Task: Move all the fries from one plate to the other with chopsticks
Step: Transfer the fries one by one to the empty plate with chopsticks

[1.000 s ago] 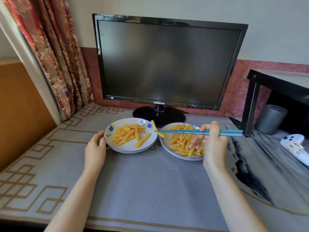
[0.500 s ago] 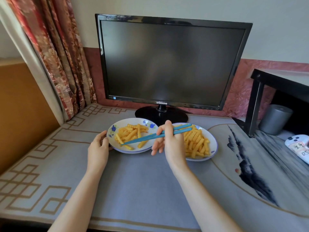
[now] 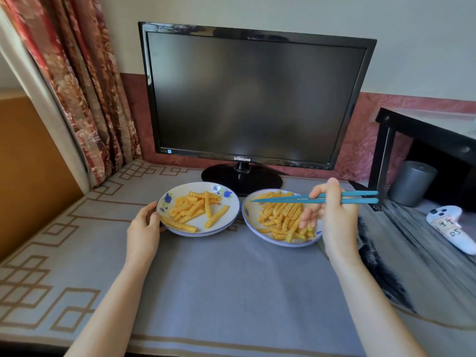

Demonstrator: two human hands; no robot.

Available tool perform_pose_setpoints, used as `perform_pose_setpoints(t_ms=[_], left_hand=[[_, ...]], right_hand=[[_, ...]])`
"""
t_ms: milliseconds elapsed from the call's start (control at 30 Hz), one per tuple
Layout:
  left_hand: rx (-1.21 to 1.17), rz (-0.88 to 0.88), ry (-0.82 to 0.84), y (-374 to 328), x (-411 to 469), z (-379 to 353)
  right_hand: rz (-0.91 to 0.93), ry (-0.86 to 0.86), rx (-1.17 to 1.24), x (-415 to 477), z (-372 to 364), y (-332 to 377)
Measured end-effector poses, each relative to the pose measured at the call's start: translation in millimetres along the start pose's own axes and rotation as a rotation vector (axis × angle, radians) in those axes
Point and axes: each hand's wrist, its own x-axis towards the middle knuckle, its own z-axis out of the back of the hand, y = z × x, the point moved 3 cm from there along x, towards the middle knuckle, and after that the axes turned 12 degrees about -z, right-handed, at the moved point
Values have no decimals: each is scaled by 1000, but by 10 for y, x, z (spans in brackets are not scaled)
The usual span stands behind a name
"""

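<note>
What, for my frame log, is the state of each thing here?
left hand, holds left plate by its rim
right hand, holds chopsticks
chopsticks, tips together, carrying nothing, above right plate
left plate, flat, holds the fewer fries
right plate, flat, holds the bigger heap
monitor, screen dark
</note>
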Motion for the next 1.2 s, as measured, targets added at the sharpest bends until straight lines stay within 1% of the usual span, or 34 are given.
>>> perform_pose_setpoints(t_ms=[167, 500, 633, 767, 1033, 1200], left_hand=[[2, 5, 4, -9, -10, 5], [-5, 2, 3, -26, -22, -1], [-4, 9, 3, -6, -7, 2], [8, 7, 1, -23, -20, 3], [6, 3, -4, -28, -21, -1], [5, 3, 2, -10, -14, 2]], right_hand=[[44, -55, -61, 41, 158, 2], [89, -89, -96, 97, 135, -27], [105, -146, -61, 135, 231, 28], [117, -197, -85, 208, 305, 47], [79, -182, -164, 355, 229, -15], [58, -151, -141, 415, 173, -113]])
